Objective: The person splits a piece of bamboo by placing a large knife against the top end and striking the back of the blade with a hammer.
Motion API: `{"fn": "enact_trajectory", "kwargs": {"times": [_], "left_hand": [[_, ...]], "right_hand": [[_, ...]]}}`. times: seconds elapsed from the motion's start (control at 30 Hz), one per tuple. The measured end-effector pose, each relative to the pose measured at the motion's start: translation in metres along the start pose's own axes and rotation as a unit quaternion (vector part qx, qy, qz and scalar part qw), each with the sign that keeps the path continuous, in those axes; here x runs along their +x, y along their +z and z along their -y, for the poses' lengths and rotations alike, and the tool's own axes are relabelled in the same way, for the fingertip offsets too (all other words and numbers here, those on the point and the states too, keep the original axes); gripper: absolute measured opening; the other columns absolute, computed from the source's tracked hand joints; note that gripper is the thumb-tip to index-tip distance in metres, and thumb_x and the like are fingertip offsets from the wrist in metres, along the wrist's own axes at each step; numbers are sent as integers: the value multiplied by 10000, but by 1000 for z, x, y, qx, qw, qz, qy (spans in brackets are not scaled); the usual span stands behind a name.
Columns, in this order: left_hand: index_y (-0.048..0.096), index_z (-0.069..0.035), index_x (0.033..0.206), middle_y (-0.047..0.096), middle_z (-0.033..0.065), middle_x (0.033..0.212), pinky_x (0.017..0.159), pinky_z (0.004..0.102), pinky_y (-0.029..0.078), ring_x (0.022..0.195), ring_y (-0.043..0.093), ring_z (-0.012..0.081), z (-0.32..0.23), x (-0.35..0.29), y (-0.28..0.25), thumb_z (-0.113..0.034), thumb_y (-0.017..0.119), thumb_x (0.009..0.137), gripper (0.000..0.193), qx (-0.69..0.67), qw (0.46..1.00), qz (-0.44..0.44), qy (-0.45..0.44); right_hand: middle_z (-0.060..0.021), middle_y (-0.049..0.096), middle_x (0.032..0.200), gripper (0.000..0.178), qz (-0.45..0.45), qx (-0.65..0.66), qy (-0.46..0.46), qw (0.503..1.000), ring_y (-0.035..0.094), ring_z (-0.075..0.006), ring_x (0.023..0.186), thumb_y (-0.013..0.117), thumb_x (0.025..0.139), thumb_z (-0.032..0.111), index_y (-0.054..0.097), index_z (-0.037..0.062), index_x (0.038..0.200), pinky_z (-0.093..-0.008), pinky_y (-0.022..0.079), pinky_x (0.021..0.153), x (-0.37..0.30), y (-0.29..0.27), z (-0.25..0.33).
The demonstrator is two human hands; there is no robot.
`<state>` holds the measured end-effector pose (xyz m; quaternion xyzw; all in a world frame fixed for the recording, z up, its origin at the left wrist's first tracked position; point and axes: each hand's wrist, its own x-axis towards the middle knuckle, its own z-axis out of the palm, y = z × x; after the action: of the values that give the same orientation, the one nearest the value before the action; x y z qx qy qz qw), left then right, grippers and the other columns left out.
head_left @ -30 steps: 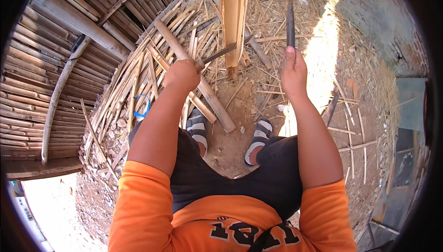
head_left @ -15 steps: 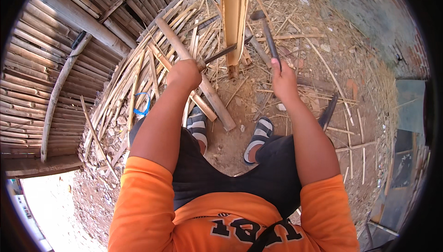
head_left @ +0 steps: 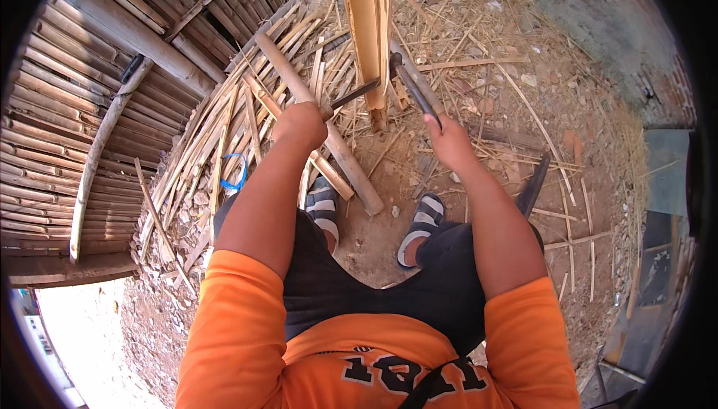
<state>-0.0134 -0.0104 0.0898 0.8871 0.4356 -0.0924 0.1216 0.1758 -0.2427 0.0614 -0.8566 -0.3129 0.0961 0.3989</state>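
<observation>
Fingers (head_left: 450, 126) are clasping, left hand (head_left: 301, 128) a knife (head_left: 351, 95), right hand (head_left: 452, 143) a hammer (head_left: 419, 90), while bamboo (head_left: 364, 27) is standing opened lengthwise, the blade not yet at its foot

At left, bamboo-slat panelling (head_left: 45, 151) backs a curved pole (head_left: 94, 147). Loose split strips (head_left: 221, 118) lie heaped beside it, a blue loop (head_left: 243, 174) among them. Upper right, a brick wall (head_left: 606, 31); below, a blue-grey panel (head_left: 664, 171).
</observation>
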Motion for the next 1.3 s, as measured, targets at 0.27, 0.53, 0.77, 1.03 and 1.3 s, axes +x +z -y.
{"fn": "enact_trajectory", "kwargs": {"times": [0.27,0.53,0.77,1.03,1.3], "left_hand": [[712,-35,1102,721,211,1105,930,455,560,1049,699,365,6,1,8,-287,688,869,345,1,1000,9,-4],[710,-42,1136,715,203,1152,934,444,562,1074,697,359,-2,1,0,-222,647,881,319,5,1000,7,4],[712,-40,1100,717,205,1132,938,451,555,1069,694,360,8,9,15,-238,663,860,315,0,1000,6,-3],[718,-50,1103,724,202,1115,923,451,564,1048,703,366,-6,2,0,-193,662,845,299,-4,1000,24,-13],[717,-49,1131,722,200,1138,925,441,569,1071,702,360,7,14,5,-158,641,869,294,6,999,38,-5]], "right_hand": [[-171,562,689,473,-85,200,-31,976,562,-315,637,472,1073,449,612,8,975,-435,467,642,18,-36,47],[-209,611,737,506,10,-17,52,998,605,-387,683,478,1071,444,605,-28,941,-440,485,660,15,13,-58],[-179,598,699,482,-110,234,14,966,596,-324,638,494,1066,443,596,-11,940,-399,487,633,34,-38,37],[-238,673,794,536,69,-72,64,993,666,-414,731,514,1032,508,664,-6,1014,-520,494,698,13,8,-7],[-157,572,653,532,-120,160,-49,979,591,-361,632,453,1068,495,623,2,964,-470,471,644,38,-31,64]]}}
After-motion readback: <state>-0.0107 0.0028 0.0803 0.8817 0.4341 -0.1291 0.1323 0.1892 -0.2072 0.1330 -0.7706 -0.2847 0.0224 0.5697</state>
